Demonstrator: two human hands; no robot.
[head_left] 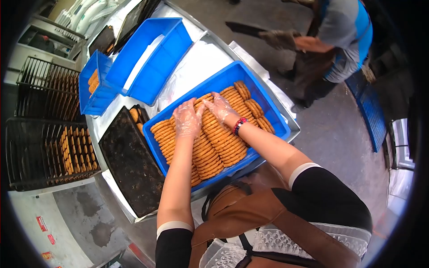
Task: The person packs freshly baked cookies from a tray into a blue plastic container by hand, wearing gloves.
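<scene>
Rows of round golden-brown cookies [219, 138] stand on edge, packed side by side in a blue plastic crate [263, 87]. Both of my hands wear clear plastic gloves and are at the far part of the crate. My left hand [187, 118] has its fingers curled over cookies at the far end of a row. Close beside it, my right hand [220, 108] grips the same group from the other side, thumbs nearly meeting. The cookies under my palms are partly hidden. A few cookies [254, 108] lean loosely along the crate's right side.
A dark baking tray [129, 165] lies left of the crate, with some cookies at its far end. Two more blue crates [172, 56] stand behind, the smaller crate [95, 85] holding cookies. Racks [49, 152] with loaded trays are at left. A gloved co-worker [342, 40] carries a dark tray at right.
</scene>
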